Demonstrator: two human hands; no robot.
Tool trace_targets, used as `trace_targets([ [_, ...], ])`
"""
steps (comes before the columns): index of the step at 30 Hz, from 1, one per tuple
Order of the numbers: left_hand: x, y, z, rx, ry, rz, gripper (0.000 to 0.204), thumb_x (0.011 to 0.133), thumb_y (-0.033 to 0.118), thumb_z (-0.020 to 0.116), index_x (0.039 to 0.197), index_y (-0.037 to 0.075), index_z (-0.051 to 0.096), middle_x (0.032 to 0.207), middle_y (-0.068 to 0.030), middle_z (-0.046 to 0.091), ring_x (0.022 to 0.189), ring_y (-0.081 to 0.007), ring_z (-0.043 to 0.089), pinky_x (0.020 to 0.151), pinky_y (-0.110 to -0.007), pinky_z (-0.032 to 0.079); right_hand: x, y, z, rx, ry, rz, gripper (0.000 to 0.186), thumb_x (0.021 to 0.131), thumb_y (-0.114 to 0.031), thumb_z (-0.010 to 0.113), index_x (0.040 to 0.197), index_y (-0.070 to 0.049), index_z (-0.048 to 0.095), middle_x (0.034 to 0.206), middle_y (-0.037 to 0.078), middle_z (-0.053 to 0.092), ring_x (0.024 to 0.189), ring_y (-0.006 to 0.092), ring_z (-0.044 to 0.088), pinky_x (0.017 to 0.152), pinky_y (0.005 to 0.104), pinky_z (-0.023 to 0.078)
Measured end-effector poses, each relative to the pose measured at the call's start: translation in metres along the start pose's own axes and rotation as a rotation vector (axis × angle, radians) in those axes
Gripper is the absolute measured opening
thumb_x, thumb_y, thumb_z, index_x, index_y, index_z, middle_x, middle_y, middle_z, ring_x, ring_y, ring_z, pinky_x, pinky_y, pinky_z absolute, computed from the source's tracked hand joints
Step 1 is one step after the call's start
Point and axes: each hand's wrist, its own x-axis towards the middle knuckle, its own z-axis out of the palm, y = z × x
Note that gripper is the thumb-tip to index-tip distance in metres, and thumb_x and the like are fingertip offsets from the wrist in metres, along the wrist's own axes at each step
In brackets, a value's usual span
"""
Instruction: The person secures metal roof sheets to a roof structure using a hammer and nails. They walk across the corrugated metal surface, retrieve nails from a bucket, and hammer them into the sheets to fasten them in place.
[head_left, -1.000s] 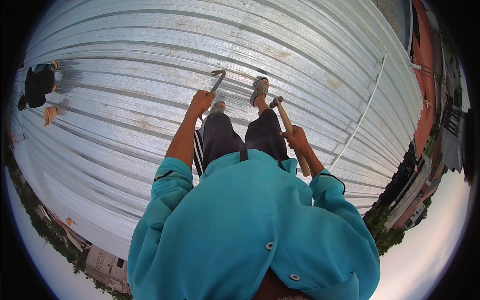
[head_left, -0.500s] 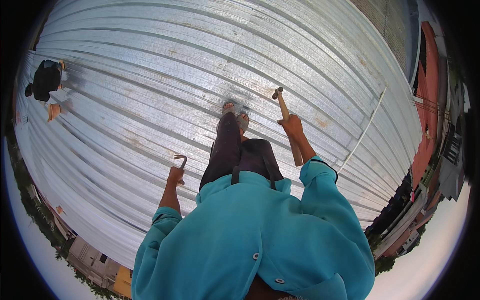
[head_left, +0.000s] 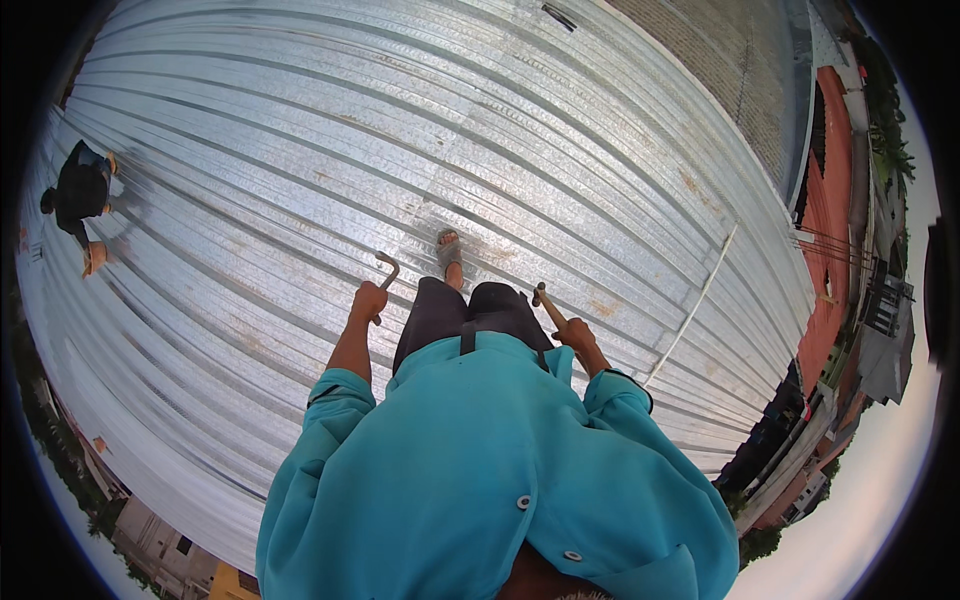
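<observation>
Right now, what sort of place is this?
Most likely an outdoor rooftop: ribbed metal sheeting underfoot, a red roof beyond its edge, and sky at the lower right.

Beneath you spreads a ribbed metal roof [head_left: 300,150]; beyond its right edge you have a red roof [head_left: 828,225], beyond its lower-left edge a greyish building [head_left: 155,535], under pale sky [head_left: 870,480].

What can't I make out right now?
In the head view:
Hammer: handle's rear, hidden by the right hand.
Hooked bar: gripped part, hidden by the left hand.
Second foot: hidden behind the trousers.
Dark item near top edge: too small to identify.
</observation>
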Motion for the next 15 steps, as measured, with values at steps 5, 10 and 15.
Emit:
trace_targets([
  [5, 0.034, 0.133, -0.064, -0.021, 0.064, 0.192, 0.040, 0.088, 0.023, 0.055, 0.107, -0.012, 0.060, 0.096, -0.0345, 0.068, 0.082, -0.0456, 0.072, 0.075, -0.047, 0.060, 0.009, -0.013, -0.052, 0.377, 0.139, 0.032, 0.039, 0.077, -0.029, 0.082, 0.076, 0.006, 0.064, 0.064, 0.014, 0.064, 0.051, 0.0234, 0.064, 0.045, 0.0388, 0.052],
  [10, 0.062, 0.208, -0.076, -0.051, 0.165, 0.317, 0.044, 0.091, 0.034, 0.060, 0.089, -0.008, 0.070, 0.088, -0.0293, 0.071, 0.079, -0.0447, 0.071, 0.073, -0.049, 0.057, 0.049, -0.015, -0.099, 0.585, 0.141, -0.013, 0.037, 0.079, -0.024, 0.084, 0.078, 0.005, 0.062, 0.064, 0.011, 0.063, 0.049, 0.0208, 0.062, 0.042, 0.0372, 0.051],
  [15, 0.074, 0.243, -0.053, 0.009, 0.154, 0.138, 0.044, 0.089, 0.031, 0.064, 0.094, -0.013, 0.066, 0.086, -0.0318, 0.070, 0.078, -0.0437, 0.072, 0.067, -0.049, 0.056, 0.082, -0.023, -0.168, 0.575, 0.108, -0.045, 0.040, 0.074, -0.027, 0.086, 0.081, 0.007, 0.067, 0.070, 0.015, 0.068, 0.057, 0.0242, 0.067, 0.051, 0.0391, 0.054],
])
